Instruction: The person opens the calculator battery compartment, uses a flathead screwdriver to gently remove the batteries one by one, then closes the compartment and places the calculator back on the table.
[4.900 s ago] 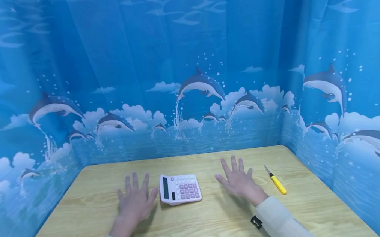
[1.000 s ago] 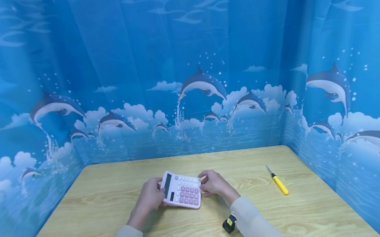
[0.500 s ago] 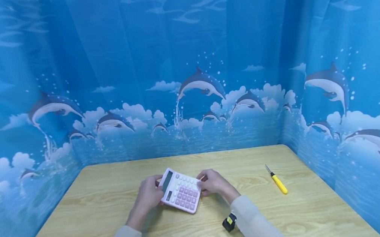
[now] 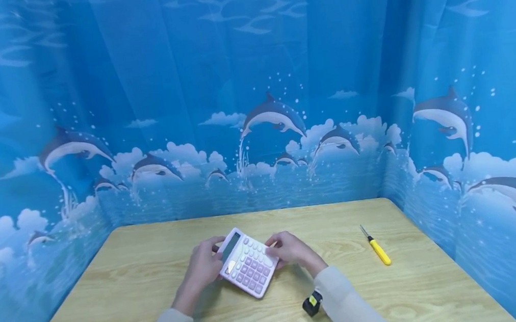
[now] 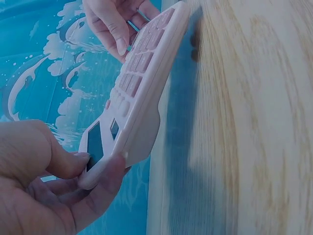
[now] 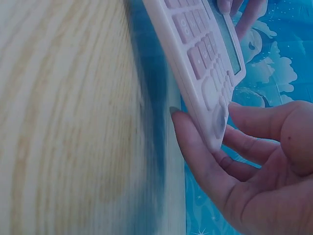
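Observation:
Between both hands is a pink-and-white calculator (image 4: 250, 264), keys facing up, turned at a slant with its display toward the far left. My left hand (image 4: 204, 262) grips the display end, thumb on the top face by the screen and fingers along the edge and underneath. The opposite edge is pinched by my right hand (image 4: 289, 247), thumb on the keys' side. In the left wrist view the calculator (image 5: 146, 73) is held off the table, with its shadow below. The right wrist view shows the right hand's fingers (image 6: 205, 156) around a corner; some fingertips are hidden behind it.
A screwdriver (image 4: 377, 247) with a yellow handle lies on the right side of the wooden table (image 4: 159, 292). Blue curtains (image 4: 251, 80) printed with dolphins stand along the back and both sides. Each wrist carries a small black camera (image 4: 313, 303).
Flat, spread hands have come in to grip the calculator from both sides and lift it. Over the last second it has turned clockwise, its near end swinging toward me. The screwdriver stays put.

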`<state>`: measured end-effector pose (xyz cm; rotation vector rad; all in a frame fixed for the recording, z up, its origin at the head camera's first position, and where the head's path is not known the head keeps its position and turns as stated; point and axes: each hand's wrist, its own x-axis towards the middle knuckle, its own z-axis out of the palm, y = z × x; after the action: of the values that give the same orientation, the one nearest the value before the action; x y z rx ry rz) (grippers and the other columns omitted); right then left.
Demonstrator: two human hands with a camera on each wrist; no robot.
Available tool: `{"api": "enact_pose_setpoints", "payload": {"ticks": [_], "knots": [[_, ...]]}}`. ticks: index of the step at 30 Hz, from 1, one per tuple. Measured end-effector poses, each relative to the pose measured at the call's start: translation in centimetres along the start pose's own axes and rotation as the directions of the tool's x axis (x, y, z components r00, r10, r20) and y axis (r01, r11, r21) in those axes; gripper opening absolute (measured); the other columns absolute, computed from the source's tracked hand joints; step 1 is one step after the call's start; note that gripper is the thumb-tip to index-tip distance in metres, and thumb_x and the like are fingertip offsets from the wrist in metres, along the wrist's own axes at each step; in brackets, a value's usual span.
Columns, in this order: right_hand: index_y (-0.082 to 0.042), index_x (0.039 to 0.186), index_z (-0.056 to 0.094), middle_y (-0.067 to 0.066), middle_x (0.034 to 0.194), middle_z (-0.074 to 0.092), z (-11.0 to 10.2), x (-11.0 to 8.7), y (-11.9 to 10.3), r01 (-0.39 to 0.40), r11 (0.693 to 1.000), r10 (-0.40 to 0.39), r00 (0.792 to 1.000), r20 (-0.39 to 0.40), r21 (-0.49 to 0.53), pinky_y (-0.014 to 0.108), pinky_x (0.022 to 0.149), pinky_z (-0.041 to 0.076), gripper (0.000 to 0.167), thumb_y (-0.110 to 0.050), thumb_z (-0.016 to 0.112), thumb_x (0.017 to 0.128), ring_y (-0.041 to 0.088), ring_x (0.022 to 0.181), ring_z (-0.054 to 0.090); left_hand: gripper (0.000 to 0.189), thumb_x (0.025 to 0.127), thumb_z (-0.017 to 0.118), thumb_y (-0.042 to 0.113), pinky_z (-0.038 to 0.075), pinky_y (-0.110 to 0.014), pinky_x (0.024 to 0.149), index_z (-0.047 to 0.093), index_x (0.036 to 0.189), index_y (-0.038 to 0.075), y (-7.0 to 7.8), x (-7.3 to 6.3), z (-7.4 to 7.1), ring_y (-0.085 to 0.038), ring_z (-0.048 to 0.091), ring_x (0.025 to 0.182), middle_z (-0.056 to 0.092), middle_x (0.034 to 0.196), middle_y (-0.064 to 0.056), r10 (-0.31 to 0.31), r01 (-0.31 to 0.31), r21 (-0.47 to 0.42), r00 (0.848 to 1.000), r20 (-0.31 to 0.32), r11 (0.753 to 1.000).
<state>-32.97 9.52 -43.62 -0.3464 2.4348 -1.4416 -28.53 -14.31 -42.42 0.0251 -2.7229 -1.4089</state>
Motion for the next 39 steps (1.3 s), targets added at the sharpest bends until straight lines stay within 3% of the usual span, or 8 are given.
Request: {"api": "enact_pose_setpoints", "payload": {"ticks": [12, 26, 34, 39], "knots": [[0.009, 0.128, 0.062, 0.016, 0.096, 0.065, -0.18, -0.09, -0.23, 0.018, 1.000, -0.018, 0.999, 0.031, -0.002, 0.035, 0.064, 0.064, 0.034, -0.010, 0.062, 0.100, 0.020, 0.070, 0.069, 0.042, 0.100, 0.054, -0.004, 0.056, -0.026, 0.054, 0.060, 0.141, 0.004, 0.07, 0.47, 0.03, -0.021, 0.065, 0.081, 0.067, 0.118, -0.022, 0.030, -0.030, 0.002, 0.999, -0.034, 1.000], [0.011, 0.123, 0.061, 0.017, 0.093, 0.069, -0.15, -0.29, -0.23, 0.046, 0.999, -0.047, 0.996, 0.070, 0.027, 0.037, 0.062, 0.064, 0.032, -0.014, 0.053, 0.106, 0.018, 0.066, 0.069, 0.033, 0.098, 0.056, -0.005, 0.056, -0.027, 0.054, 0.067, 0.130, -0.001, -0.19, 0.53, 0.02, -0.019, 0.063, 0.075, 0.069, 0.108, -0.022, 0.088, -0.089, -0.013, 0.994, -0.057, 0.996], [0.011, 0.120, 0.065, 0.015, 0.085, 0.071, -0.06, -0.15, -0.25, 0.055, 0.998, -0.057, 0.995, 0.084, 0.032, 0.036, 0.060, 0.063, 0.031, -0.012, 0.048, 0.108, 0.016, 0.063, 0.068, 0.033, 0.100, 0.056, -0.004, 0.057, -0.029, 0.061, 0.067, 0.130, 0.001, -0.31, 0.52, -0.12, -0.019, 0.064, 0.078, 0.069, 0.110, -0.019, 0.065, -0.064, 0.017, 0.996, -0.056, 0.998], [0.010, 0.121, 0.064, 0.015, 0.086, 0.071, -0.01, -0.13, -0.46, 0.060, 0.998, -0.062, 0.996, 0.056, 0.035, 0.037, 0.060, 0.063, 0.031, -0.013, 0.048, 0.107, 0.017, 0.063, 0.068, 0.032, 0.099, 0.057, -0.004, 0.057, -0.030, 0.068, 0.067, 0.129, 0.001, -0.38, 0.54, -0.14, -0.019, 0.065, 0.081, 0.071, 0.108, -0.019, 0.092, -0.089, 0.041, 0.993, -0.070, 0.995]]}}
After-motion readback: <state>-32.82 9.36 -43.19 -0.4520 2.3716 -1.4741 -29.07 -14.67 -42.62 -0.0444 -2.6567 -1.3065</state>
